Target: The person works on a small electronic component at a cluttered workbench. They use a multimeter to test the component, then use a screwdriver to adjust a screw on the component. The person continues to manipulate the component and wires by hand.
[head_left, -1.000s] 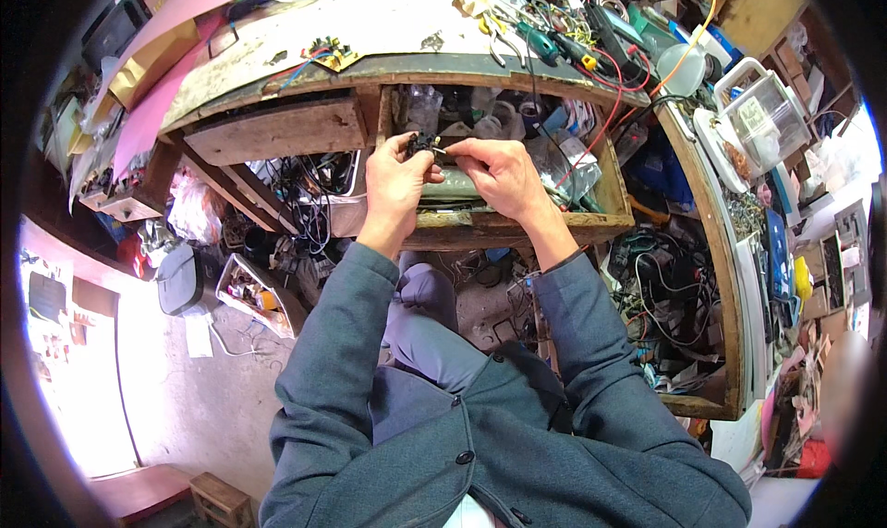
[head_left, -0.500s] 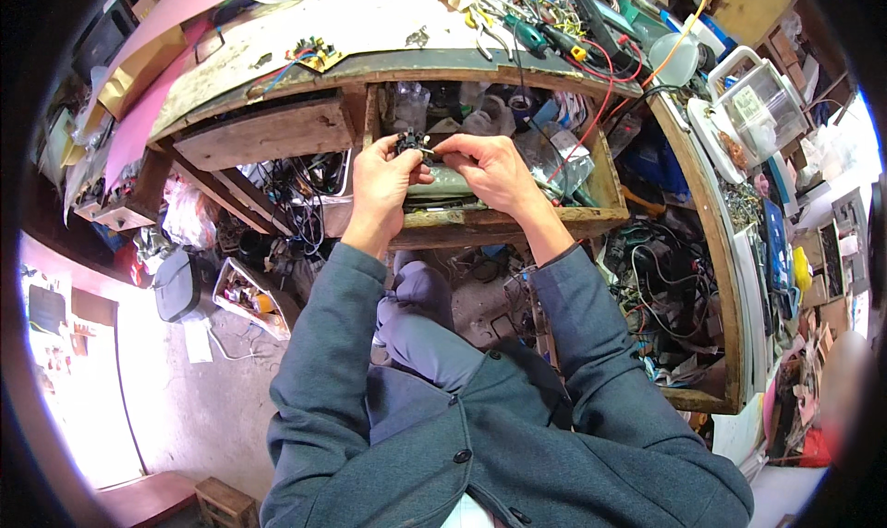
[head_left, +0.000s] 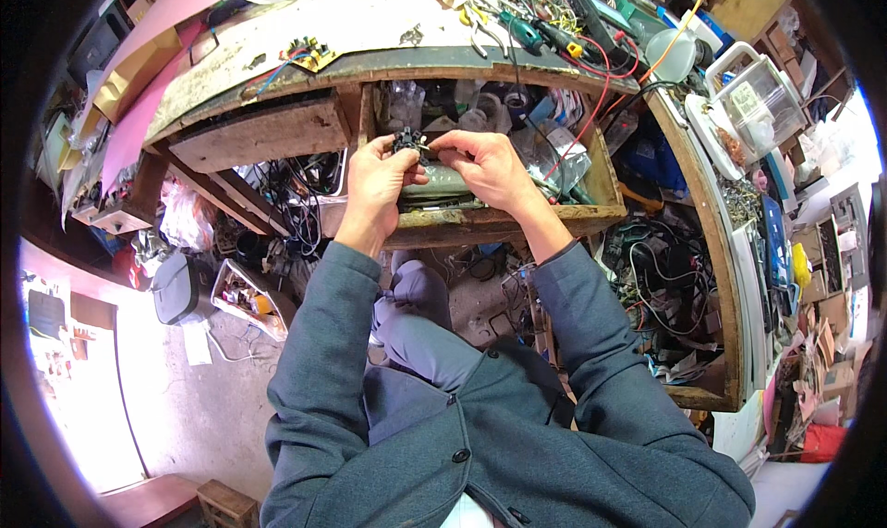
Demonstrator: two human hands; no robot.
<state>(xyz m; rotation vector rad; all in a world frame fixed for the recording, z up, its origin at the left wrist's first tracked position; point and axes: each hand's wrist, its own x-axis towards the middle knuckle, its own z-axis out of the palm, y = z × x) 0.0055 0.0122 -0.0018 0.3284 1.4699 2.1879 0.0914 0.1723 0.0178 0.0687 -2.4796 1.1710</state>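
Between the fingers and thumb of my left hand (head_left: 374, 188) is a small black part (head_left: 407, 140) with irregular edges, too small to name more exactly. My right hand (head_left: 485, 169) is pinched closed just to the right of it, with thumb and forefinger meeting at the part's side. Whatever sits between those right fingertips is too small to make out. Both hands are above the front of an open wooden drawer (head_left: 480, 218), which holds clear plastic bags, tape rolls and a pale green bundle (head_left: 442, 184).
The worktop (head_left: 379, 31) above the drawer carries a circuit board (head_left: 309, 55), pliers (head_left: 483, 31), a green-handled tool (head_left: 519, 29) and red cables. A clear plastic container (head_left: 759, 112) stands at right. Tangled cables (head_left: 294, 200) hang at left, and a box of parts (head_left: 248, 299) is on the floor.
Both hands stay together at the black part, which has turned slightly and shows more of its top. The view has shifted a little.
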